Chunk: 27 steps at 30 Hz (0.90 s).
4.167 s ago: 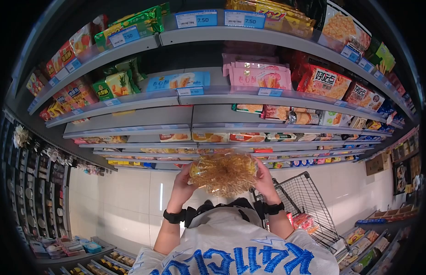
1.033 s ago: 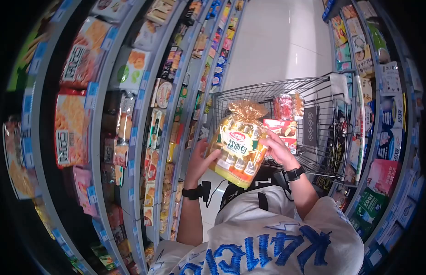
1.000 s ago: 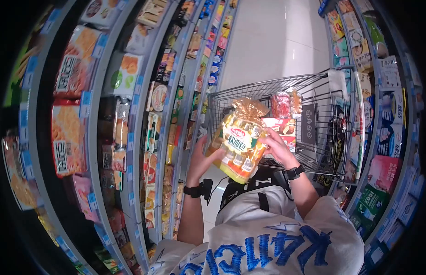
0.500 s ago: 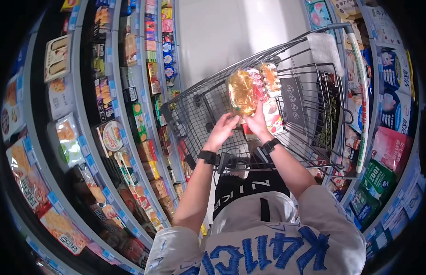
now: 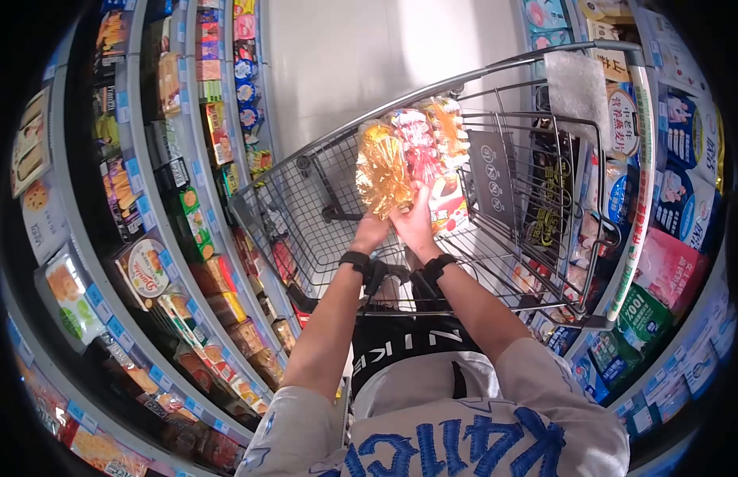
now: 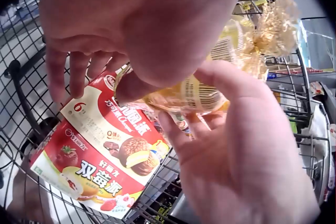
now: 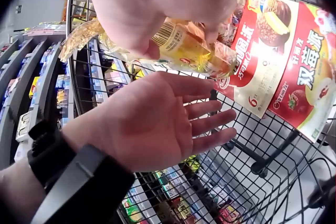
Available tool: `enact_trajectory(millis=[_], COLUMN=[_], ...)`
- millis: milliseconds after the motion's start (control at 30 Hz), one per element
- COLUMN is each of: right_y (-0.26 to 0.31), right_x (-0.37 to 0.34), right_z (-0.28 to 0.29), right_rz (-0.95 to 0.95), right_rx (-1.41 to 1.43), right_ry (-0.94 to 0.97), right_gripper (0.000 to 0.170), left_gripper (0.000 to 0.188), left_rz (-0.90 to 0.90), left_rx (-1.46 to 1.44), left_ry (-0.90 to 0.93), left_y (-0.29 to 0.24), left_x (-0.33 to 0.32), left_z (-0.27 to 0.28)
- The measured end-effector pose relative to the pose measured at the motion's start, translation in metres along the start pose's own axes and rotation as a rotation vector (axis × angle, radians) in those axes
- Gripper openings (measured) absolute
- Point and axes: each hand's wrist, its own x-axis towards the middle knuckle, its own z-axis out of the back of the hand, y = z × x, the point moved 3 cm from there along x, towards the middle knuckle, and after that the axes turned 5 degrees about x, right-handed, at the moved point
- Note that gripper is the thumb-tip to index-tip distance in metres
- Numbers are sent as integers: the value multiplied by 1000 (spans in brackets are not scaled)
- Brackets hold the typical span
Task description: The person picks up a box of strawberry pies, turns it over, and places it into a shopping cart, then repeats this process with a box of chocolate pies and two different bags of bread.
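Note:
A bag of bread (image 5: 381, 167) with a crinkled gold top sits low in the shopping cart, beside a red-wrapped pack (image 5: 416, 139). My right hand (image 5: 416, 222) grips its near end; in the left wrist view that hand (image 6: 252, 145) has its thumb over the bag and fingers below. My left hand (image 5: 373, 230) lies at the same end, and in the right wrist view its palm (image 7: 147, 119) is open with straight fingers beside the bag. A red and cream choco pie box (image 6: 113, 111) and a red strawberry pie box (image 6: 86, 174) lie alongside.
The wire cart (image 5: 321, 246) surrounds both forearms, its handle (image 5: 635, 191) at the right with a grey cloth (image 5: 579, 95) over the rim. Another clear-wrapped pack (image 5: 447, 131) lies in it. Stocked shelves stand left (image 5: 130, 262) and right (image 5: 671, 262); pale floor (image 5: 345, 56) lies ahead.
I have turned from the shelf to the cart, and the bag has gone from in front of my body down into it. My left hand's fingers have straightened off the bag.

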Motion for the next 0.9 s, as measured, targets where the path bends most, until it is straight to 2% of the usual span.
enact_trajectory(millis=[33,67,133,167,200,267,333,400,433,467,500,567,667,733,867,900], right_y=[-3,-5,1,11,21,13,-28,-59,-35,-41,-53,-80,-87,-86,-89,-93], right_x=[0,1,4,0,-2,-6,-4,-3,2,6,12,22,20,18,19,20], right_z=[3,4,4,8,5,5,11,8,4,5,3,-2,-6,-8,-10,-9], right_rz=[-25,-33,14,192,190,-223,-199,-579,-644,-648,-643,-621,-617,-634,-675,-689], right_rx=[32,19,-81,-392,-397,43,25,181,279,276,444,697,776,794,754,746], right_ry=[17,14,-36,-122,-123,-152,-107,49,102,98,129,186,79,57,22,34], right_gripper=[66,66,72,76,76,76,80,83,71,71,61,39,37,34,30,28], left_gripper=[47,48,50,50,49,49,47,49,49,49,49,48,45,41,37,36], left_rz=[-33,-67,43,44,4,-36,-45,-205,-165,-124,-119,-383,-343,-397,-159,-173], left_rx=[6,13,27,23,53,78,240,396,372,350,348,319,388,354,403,379], left_ry=[4,6,-17,-12,-54,-89,-106,-120,-121,-123,-119,-208,-261,-298,-359,-362], left_y=[6,12,18,19,19,19,24,36,43,50,55,54,63,70,72,71], left_x=[9,17,28,33,37,48,61,75,84,92,94,90,96,96,107,106], left_z=[-3,-5,-5,-5,-5,-4,-3,-4,-5,-6,-8,-7,-2,-2,0,1])
